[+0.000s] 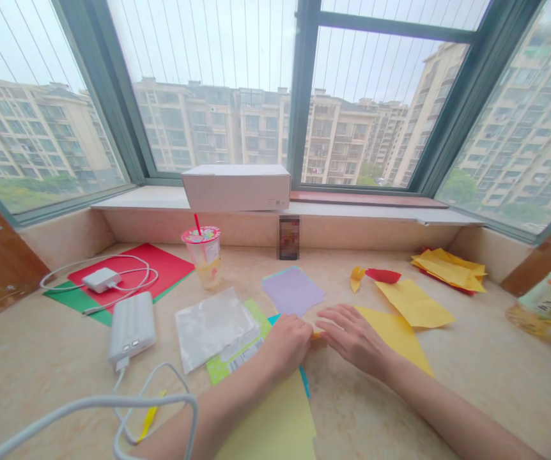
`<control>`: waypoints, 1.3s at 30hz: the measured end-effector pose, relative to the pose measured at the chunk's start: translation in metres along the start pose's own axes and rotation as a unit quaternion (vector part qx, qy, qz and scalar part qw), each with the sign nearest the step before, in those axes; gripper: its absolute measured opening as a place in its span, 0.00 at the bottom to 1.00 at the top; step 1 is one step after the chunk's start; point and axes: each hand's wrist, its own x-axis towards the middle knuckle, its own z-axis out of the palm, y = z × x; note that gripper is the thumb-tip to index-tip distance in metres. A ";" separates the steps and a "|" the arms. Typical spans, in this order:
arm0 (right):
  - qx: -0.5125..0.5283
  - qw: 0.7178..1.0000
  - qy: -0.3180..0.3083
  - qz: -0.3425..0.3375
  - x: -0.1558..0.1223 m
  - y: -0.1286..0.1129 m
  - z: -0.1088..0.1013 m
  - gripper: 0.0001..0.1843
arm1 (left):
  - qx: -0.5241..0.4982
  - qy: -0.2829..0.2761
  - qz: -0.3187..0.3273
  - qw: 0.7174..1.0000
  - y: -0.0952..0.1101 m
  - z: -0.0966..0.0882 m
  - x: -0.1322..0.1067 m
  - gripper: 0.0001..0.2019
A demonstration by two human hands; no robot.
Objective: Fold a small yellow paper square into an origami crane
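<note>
Both my hands meet over the middle of the table. A small piece of orange-yellow paper (318,335) shows between them, mostly hidden by fingers. My left hand (291,345) is closed on its left end, with the fingers curled in. From the other side, my right hand (355,337) bends its fingers over the piece and closes on it. Below my left forearm lies a pale yellow sheet (275,421). Just beyond my hands is a lilac square of paper (292,290). A yellow sheet (394,335) lies partly behind my right hand.
Left of my hands are a clear plastic sleeve (213,326), a white power bank (132,326) with a looping cable (88,404), and a drink cup with straw (203,259). Folded yellow papers (448,268) and a bottle (546,300) lie right. A white box (237,188) rests on the sill.
</note>
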 end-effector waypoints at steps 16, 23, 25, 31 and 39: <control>-0.041 0.980 0.021 0.192 0.096 0.079 0.053 0.15 | -0.613 0.203 -0.326 0.690 -0.016 -0.011 0.001 0.17; -0.064 0.987 -0.017 0.150 0.145 0.110 0.108 0.15 | -0.631 0.221 -0.340 0.661 -0.021 -0.009 -0.004 0.19; -0.059 0.986 -0.013 0.152 0.149 0.112 0.112 0.14 | -0.629 0.227 -0.350 0.656 -0.024 -0.008 -0.003 0.18; 0.009 0.982 0.012 0.188 0.156 0.107 0.102 0.17 | -0.610 0.252 -0.356 0.662 -0.023 -0.008 0.001 0.18; 0.147 0.951 0.075 0.262 0.088 0.011 0.053 0.11 | -0.527 0.324 -0.328 0.714 -0.015 -0.020 0.004 0.15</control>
